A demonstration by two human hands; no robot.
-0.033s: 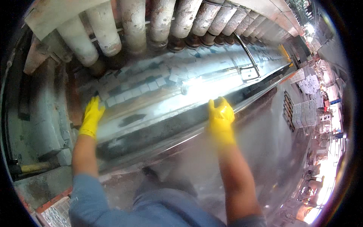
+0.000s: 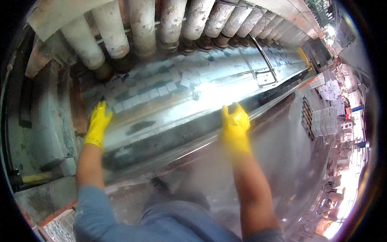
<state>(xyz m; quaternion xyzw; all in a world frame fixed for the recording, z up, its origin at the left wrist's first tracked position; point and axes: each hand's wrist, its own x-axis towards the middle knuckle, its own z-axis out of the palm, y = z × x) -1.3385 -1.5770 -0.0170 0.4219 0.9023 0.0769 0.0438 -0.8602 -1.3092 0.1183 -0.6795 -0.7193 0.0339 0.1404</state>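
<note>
My left hand (image 2: 98,122), in a yellow rubber glove, reaches to the left end of a long wet bed. Its fingers stretch forward with the thumb apart, and the fingertips are at a small dark piece (image 2: 102,98); whether they grip it I cannot tell. Just right of them runs a row of pale square tiles (image 2: 136,100). My right hand (image 2: 236,121), in a matching glove, is over the bed's near edge, beside a bright glare. Its fingers are half bent with a gap between them, and nothing shows in them.
Thick, crusted cylinders (image 2: 142,28) line the far side of the bed. A dark metal bar (image 2: 264,58) crosses it at the right. A long pale rail (image 2: 197,148) runs along the near side. Stacked white crates (image 2: 323,121) stand at the right, by a pallet (image 2: 307,117).
My left fingertips have shifted very slightly away from me. My right hand stays in the same place.
</note>
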